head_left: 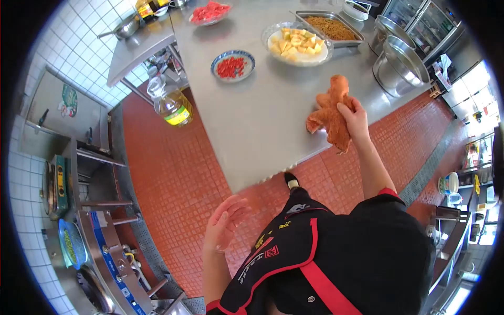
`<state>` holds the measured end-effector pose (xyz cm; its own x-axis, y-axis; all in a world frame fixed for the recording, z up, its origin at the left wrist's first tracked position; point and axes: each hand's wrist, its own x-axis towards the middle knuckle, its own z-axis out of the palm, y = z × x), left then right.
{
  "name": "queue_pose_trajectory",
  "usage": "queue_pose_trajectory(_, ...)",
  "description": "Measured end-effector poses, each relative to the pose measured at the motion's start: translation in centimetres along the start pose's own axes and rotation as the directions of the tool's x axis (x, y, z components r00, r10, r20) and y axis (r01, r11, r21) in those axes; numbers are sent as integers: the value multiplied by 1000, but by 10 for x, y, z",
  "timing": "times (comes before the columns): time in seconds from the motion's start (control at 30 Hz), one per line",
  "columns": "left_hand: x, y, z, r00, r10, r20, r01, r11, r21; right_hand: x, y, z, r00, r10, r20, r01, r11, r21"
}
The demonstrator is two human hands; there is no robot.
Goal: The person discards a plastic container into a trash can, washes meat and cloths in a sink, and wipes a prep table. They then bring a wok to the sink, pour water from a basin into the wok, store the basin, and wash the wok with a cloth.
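Cloth (333,118) of orange-brown colour is bunched in the right grip (353,116), which is clamped firmly on its right side, near the middle; the thumb (344,110) lies across the upper face. The cloth is over the right part of the metal desk (268,121), near its front edge, but whether it touches the surface I cannot tell. The right forearm stretches forward from a black sleeve (380,202) with red hem. The left grip (228,220), a little blurred, is held before the body beside the near corner of the desk, with thumb and fingers apart. The long axis of the cloth runs from the far side towards the person; one rounded end points away, to the clear dish (302,62) with yellow pieces (296,43), the other end points back, and loose folds spread to the left.
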<state>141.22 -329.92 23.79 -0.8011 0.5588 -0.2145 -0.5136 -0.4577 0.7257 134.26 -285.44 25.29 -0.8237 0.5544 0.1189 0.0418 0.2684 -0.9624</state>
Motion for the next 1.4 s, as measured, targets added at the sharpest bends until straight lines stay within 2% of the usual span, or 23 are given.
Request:
queue_pose_trajectory(0.03, 41, -2, 17, 1000, -25, 10, 25, 999, -29, 26, 14, -10, 999, 2, -49, -18, 942, -336)
queue_pose_trajectory(0.07, 83, -6, 37, 998, -63, 13, 64, 996, -63, 52, 26, -14, 999, 1, -32, -18, 852, -523)
queue_pose_trajectory(0.13, 159, -18, 77, 986, -162, 43, 166, 981, -104, 76, 54, -18, 998, 58, 4, -29, 559, -829)
queue_pose_trajectory(0.17, 204, -23, 95, 978, -192, 86, 200, 975, -100, 84, 72, -20, 989, 129, 67, -18, 565, -825)
queue_pose_trajectory(0.23, 287, -41, 117, 959, -257, 121, 276, 944, -182, 95, 91, -23, 982, 119, 143, 52, 562, -826)
queue_pose_trajectory(0.33, 392, -47, 154, 947, -321, 31, 309, 877, -367, 102, 102, -26, 976, 82, 202, 122, 563, -818)
queue_pose_trajectory(0.43, 469, -45, 184, 929, -345, -135, 265, 874, -407, 106, 106, -24, 983, 27, 184, 141, 534, -833)
queue_pose_trajectory(0.47, 490, -50, 187, 940, -314, -136, 231, 874, -427, 109, 105, -23, 985, 4, 170, 144, 515, -845)
queue_pose_trajectory(0.53, 523, -53, 183, 958, -246, -146, 152, 871, -467, 117, 103, -23, 987, 33, 154, 108, 571, -814)
queue_pose_trajectory(0.57, 529, -54, 184, 927, -274, -256, 132, 878, -460, 121, 105, -24, 986, 50, 157, 99, 581, -808)
queue_pose_trajectory(0.67, 535, -59, 183, 919, -213, -330, 100, 939, -329, 145, 105, -21, 983, 83, 166, 82, 610, -788)
queue_pose_trajectory(0.77, 550, -47, 174, 921, -197, -336, 91, 948, -306, 174, 112, -18, 984, 80, 159, 81, 597, -798)
queue_pose_trajectory(0.93, 593, -12, 151, 947, -136, -292, 52, 960, -276, 220, 119, -1, 982, 42, 182, 125, 574, -809)
queue_pose_trajectory(1.1, 643, 19, 126, 956, -115, -271, 45, 967, -251, 263, 120, 14, 952, 20, 304, 239, 569, -787)
queue_pose_trajectory(1.2, 669, 39, 111, 980, -141, -138, 95, 949, -300, 299, 126, 29, 923, -17, 384, 324, 574, -752)
queue_pose_trajectory(1.23, 672, 45, 108, 982, -159, -98, 125, 949, -290, 312, 129, 35, 911, -33, 410, 351, 582, -733)
queue_pose_trajectory(1.33, 659, 66, 119, 951, -200, -237, 142, 960, -240, 347, 127, 59, 881, -67, 468, 417, 576, -703)
queue_pose_trajectory(1.4, 630, 70, 108, 980, -137, -146, 115, 982, -150, 366, 123, 77, 852, -85, 517, 468, 566, -679)
